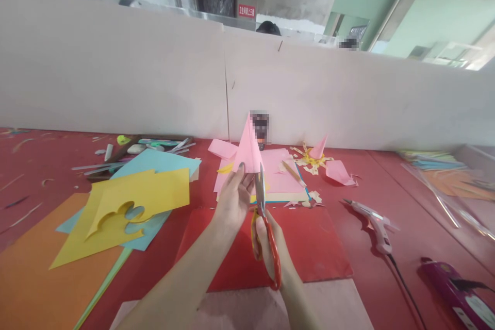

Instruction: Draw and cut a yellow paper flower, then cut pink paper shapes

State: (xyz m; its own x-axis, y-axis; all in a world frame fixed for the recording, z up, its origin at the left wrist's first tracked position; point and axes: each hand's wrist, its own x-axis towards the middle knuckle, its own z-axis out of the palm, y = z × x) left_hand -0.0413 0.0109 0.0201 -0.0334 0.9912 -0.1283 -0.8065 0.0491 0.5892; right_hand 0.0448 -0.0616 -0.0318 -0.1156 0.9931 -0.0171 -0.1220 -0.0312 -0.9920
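Note:
My left hand [234,197] pinches the lower edge of a pink paper cone [247,149], which points upward. In my right hand [270,240] is a pair of scissors [261,191] with red and yellow handles, fingers through the loops. The blades reach up to the cone's lower right edge; whether they are apart there I cannot make out. Behind my hands lies a stack of pink paper [276,170] with a pencil [293,172] on it. A smaller pink cone [319,148] stands at the right among yellow scraps.
Yellow sheets [166,191] with curved cut-outs lie at the left over blue and orange paper [27,252]. A glue gun [373,221] and a purple device [456,289] lie at the right. Beneath my hands is a red mat [309,247]. A white partition [348,98] closes off the back.

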